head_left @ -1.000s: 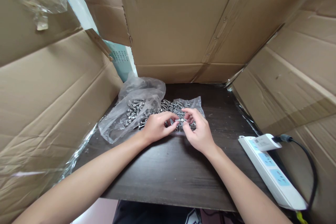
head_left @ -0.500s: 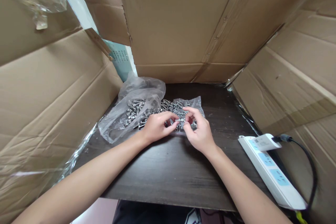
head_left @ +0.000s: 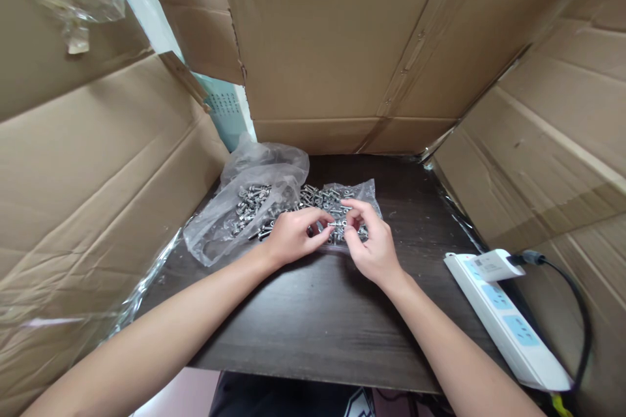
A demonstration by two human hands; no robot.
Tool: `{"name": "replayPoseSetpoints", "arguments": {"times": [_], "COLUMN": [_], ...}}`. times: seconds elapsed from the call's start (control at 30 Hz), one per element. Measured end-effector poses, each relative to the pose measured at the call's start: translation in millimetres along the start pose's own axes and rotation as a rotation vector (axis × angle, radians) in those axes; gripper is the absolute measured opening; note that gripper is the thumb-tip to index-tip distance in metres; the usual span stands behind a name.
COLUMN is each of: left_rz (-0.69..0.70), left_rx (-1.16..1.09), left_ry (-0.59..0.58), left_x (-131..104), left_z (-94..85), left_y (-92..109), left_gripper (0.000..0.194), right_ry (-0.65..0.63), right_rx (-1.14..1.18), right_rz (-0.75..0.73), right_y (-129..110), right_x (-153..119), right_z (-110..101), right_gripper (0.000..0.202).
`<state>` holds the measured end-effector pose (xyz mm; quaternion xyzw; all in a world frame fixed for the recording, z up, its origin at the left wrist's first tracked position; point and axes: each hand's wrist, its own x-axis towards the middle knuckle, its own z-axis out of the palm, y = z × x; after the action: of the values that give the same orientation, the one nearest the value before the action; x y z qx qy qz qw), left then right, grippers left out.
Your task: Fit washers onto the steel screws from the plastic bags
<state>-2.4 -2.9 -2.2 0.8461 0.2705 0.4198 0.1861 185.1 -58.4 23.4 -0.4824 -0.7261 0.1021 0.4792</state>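
We are holding a small metal bolt (head_left: 335, 224) near the middle of the view, above the near edge of a spread of loose fasteners (head_left: 317, 197). With the left hand (head_left: 293, 233) we are pinching its left end between thumb and forefinger; the other left fingers are curling behind and are partly hidden. With the right hand (head_left: 373, 246) we are bringing thumb and bent fingers up to its right end, the forefinger arching above. We cannot tell whether these right fingertips are closing on the part or standing just beside it. A small bright ring is showing at that end; its type is too small to make out.

Beneath and behind the hands, the fasteners are lying partly on a flat clear bag (head_left: 364, 190), whose near side the hands are covering. To the left, a larger cloudy bag (head_left: 264, 159) is lying crumpled over more fasteners, and its film is blurring their outlines.

All of this is resting on a dark table (head_left: 313, 313). On the right side, a white power strip (head_left: 506, 322) is carrying a white adapter (head_left: 491, 265), from which a black cable (head_left: 581, 306) is curving down. A yellow item (head_left: 561, 405) below is being cut off by the frame. Cardboard walls (head_left: 342, 32) are enclosing the table; printing in the left gap is too small to read.
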Motion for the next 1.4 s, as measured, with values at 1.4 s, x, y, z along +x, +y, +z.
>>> {"name": "replayPoseSetpoints", "arguments": {"times": [1.4], "left_rz": [-0.013], "left_rx": [-0.028], "left_ry": [-0.014], "left_x": [-0.3], "left_z": [1.0], "left_y": [0.2], "left_gripper": [0.01], "right_ry": [0.051], "right_rx": [0.022], "right_rz": [-0.096], "right_y": [-2.1], "right_x": [2.8], "right_z": [-0.4], "right_gripper": [0.02]}}
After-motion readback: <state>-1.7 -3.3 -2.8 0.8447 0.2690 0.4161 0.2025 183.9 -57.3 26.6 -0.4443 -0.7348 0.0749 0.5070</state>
